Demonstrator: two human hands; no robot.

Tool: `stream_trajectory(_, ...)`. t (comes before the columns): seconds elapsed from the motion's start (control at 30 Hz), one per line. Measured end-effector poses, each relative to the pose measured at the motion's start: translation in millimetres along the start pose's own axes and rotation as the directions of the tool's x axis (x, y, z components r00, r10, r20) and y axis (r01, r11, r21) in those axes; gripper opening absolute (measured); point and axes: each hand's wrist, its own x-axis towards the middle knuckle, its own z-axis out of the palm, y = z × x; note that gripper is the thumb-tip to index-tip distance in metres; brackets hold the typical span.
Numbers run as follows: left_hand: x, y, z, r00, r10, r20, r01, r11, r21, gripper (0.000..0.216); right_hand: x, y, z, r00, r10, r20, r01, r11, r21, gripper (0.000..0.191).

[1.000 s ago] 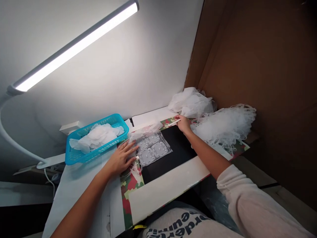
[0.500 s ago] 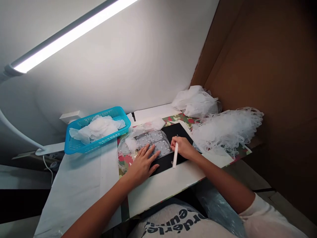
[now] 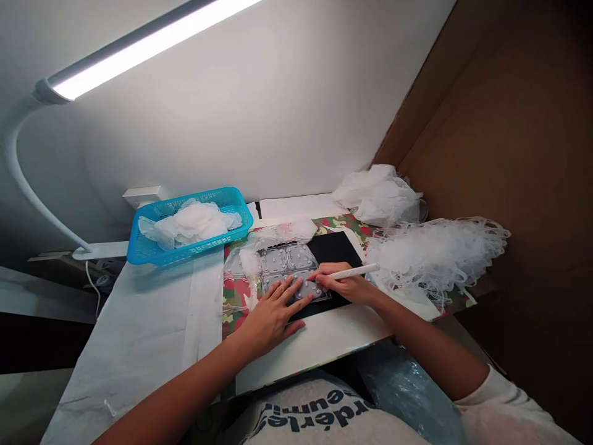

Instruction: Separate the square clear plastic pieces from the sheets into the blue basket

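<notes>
My left hand (image 3: 277, 314) lies flat with its fingers spread, its fingertips on the near edge of a clear sheet (image 3: 274, 260) with rows of small white dots in grey panels. My right hand (image 3: 343, 284) pinches a slim white pen-like stick (image 3: 354, 271), its tip down at the sheet's right part. Under the sheet's right side is a black mat (image 3: 337, 248). A small white fluffy tuft (image 3: 251, 262) rests at the sheet's left, and a crumpled clear film with white material (image 3: 285, 233) lies along its far edge.
To the left stands a blue basket (image 3: 133, 250) of white sheer pieces (image 3: 197, 222). A white heap of mesh (image 3: 380, 193) and a pile of stringy white loops (image 3: 440, 253) lie at the right. A lamp (image 3: 139, 52) hangs above; a cardboard wall (image 3: 509, 154) borders the right.
My right hand has turned the stick from pointing toward me to a writing grip, its tip now on the dotted sheet. My left hand stays on the sheet. The camera view has shifted slightly.
</notes>
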Motion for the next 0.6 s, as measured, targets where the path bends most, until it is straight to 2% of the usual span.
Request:
stream_trajectory(0.1,-9.6,-3.9,-5.8,0.999,0.032,0.030,-0.031,0.999,-0.025,0.052,-3.7,3.7,2.4,0.999,0.026,0.031,-0.023,0.997,-0.076,0.023)
stream_trajectory(0.17,-12.3,-3.1,-9.3,0.999,0.031,0.041,-0.029,0.999,-0.042,0.051,-7.0,7.1,2.5,0.998,0.003,0.062,0.006,0.991,-0.131,0.017)
stream_trajectory(0.27,-11.3,3.4,-10.3,0.999,-0.015,0.052,0.018,0.998,-0.062,0.046,-9.6,13.1,2.7,0.984,-0.119,0.134,0.142,0.973,-0.182,0.014)
stream_trajectory(0.37,-9.6,11.0,-7.1,0.996,-0.069,0.050,0.072,0.996,-0.058,0.048,-10.3,17.5,3.4,0.961,-0.233,0.150,0.260,0.945,-0.197,0.013)
stream_trajectory(0.6,-13.2,10.1,-0.5,0.998,-0.055,0.028,0.057,0.996,-0.066,0.049,-11.6,20.9,5.6,0.951,-0.263,0.162,0.291,0.939,-0.185,0.011)
